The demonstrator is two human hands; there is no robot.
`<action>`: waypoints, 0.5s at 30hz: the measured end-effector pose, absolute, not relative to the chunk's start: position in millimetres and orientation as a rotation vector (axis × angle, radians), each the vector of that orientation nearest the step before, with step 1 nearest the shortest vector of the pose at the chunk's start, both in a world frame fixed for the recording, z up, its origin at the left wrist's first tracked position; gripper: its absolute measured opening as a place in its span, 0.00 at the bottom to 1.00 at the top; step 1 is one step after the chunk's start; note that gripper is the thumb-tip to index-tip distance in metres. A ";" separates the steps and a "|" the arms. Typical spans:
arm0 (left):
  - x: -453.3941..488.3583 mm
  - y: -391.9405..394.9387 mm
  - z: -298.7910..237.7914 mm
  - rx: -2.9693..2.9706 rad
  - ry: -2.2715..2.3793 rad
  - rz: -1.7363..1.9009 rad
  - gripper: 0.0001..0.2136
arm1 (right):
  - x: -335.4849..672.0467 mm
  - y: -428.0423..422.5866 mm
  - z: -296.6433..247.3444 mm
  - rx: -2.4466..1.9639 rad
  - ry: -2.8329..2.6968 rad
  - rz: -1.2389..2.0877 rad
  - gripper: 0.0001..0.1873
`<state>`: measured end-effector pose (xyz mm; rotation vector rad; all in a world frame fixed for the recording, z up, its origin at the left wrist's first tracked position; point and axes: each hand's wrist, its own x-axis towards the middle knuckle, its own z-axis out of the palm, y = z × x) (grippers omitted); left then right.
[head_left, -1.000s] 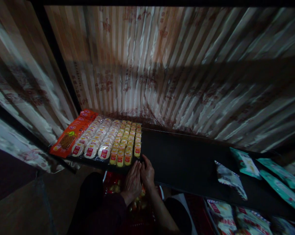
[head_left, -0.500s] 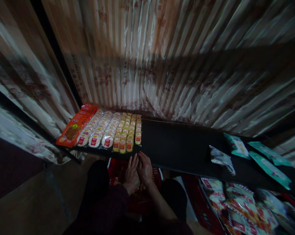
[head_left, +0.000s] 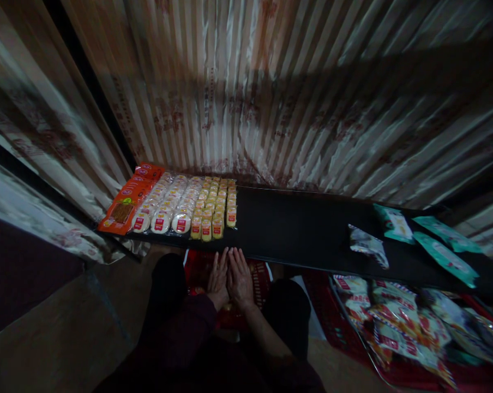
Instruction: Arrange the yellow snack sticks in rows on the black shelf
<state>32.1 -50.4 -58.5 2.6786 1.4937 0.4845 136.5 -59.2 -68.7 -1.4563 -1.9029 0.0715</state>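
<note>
My left hand (head_left: 219,277) and my right hand (head_left: 240,278) lie side by side, fingers stretched forward, over a red bag (head_left: 197,263) between my knees. Neither holds anything that I can see; what lies under the palms is hidden. Just beyond my fingertips runs the front edge of a black shelf (head_left: 287,224). On its left part stand rows of small yellow wrapped cakes (head_left: 206,229), round white wrapped cakes (head_left: 160,221) and orange snack packets (head_left: 121,212).
Green packets (head_left: 446,257) and a silvery packet (head_left: 368,245) lie at the shelf's right end. Below it, a red tray (head_left: 363,349) holds several red-and-white snack bags (head_left: 394,303). A pleated curtain (head_left: 230,98) hangs behind, with a dark pole (head_left: 89,76) at left.
My fingers, bent and close together before, now lie flatter and straighter. The shelf and its goods sit slightly higher in view, as my head has tilted down.
</note>
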 end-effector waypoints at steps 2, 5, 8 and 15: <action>31.8 -50.5 -57.4 2.704 1.473 0.477 0.28 | 137.0 -61.1 -69.2 -1.455 -1.917 0.069 0.32; 32.7 -48.9 -57.1 2.717 1.463 0.460 0.28 | 137.1 -61.3 -68.2 -1.451 -1.920 0.059 0.32; 34.2 -48.4 -61.4 2.701 1.501 0.455 0.28 | 137.0 -62.9 -67.3 -1.450 -1.929 0.069 0.33; 25.5 -50.5 -70.1 2.747 1.474 0.411 0.26 | 138.4 -81.2 -83.3 -1.458 -1.908 0.045 0.31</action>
